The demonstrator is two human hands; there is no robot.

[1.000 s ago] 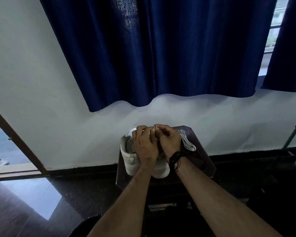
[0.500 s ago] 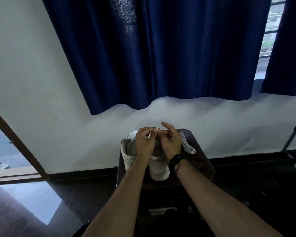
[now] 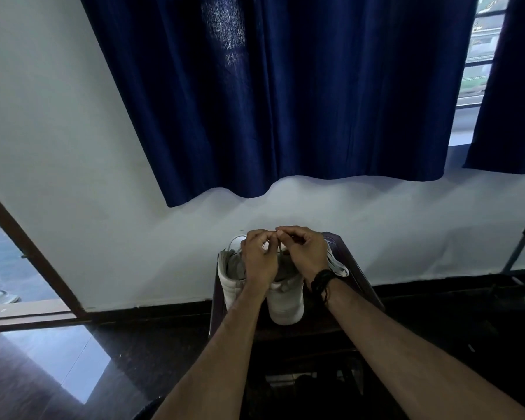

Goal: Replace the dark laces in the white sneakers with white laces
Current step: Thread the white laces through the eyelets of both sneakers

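Two white sneakers stand heel toward me on a small dark wooden stool (image 3: 358, 286): the left sneaker (image 3: 229, 278) and the right sneaker (image 3: 285, 304). Over their openings my left hand (image 3: 259, 259) and my right hand (image 3: 305, 253) meet, fingers curled, each pinching a white lace (image 3: 281, 251) that runs down into the right sneaker. A black cord bracelet circles my right wrist. The hands hide the eyelets. Another white lace (image 3: 335, 265) lies folded on the stool to the right of the shoes.
The stool stands against a white wall under a dark blue curtain (image 3: 285, 101). A dark glossy floor (image 3: 73, 374) surrounds it. A brown door frame (image 3: 28, 253) slants at the left. A dark metal stand leg (image 3: 519, 250) rises at the far right.
Both hands have lifted a little off the shoes and drawn the white lace up between their fingertips. The camera has tilted slightly.
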